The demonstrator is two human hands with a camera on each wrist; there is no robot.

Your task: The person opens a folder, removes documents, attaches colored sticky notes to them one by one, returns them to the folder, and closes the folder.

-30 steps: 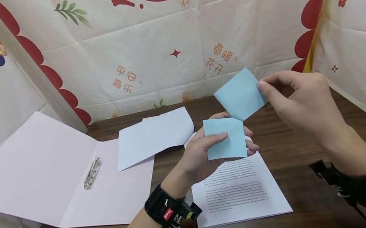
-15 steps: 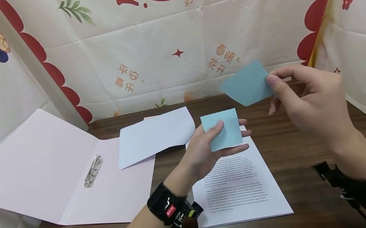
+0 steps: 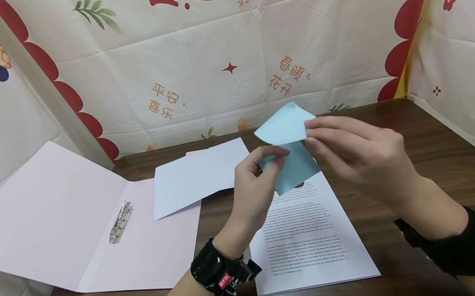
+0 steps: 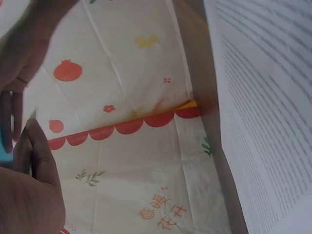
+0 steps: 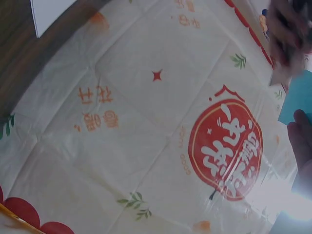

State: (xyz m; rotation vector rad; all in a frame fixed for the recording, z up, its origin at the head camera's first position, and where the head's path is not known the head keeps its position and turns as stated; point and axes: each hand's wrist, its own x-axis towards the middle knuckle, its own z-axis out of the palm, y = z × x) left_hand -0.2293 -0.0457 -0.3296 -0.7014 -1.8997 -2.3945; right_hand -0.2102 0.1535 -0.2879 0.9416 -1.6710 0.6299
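Here, my left hand (image 3: 254,176) pinches the blue pad (image 3: 295,170) above the printed page (image 3: 309,240) while my right hand (image 3: 352,155) pinches 1 peeled note (image 3: 283,127); a hasty tug could crease it.

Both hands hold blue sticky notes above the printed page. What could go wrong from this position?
1. The right hand pinches a loose blue note by one edge, and the note curls; it might crease or slip.
2. The left hand holds the blue note pad close under that note, so the two could stick together by mistake.
3. Both are over the printed page; a dropped note may land crooked on the text.
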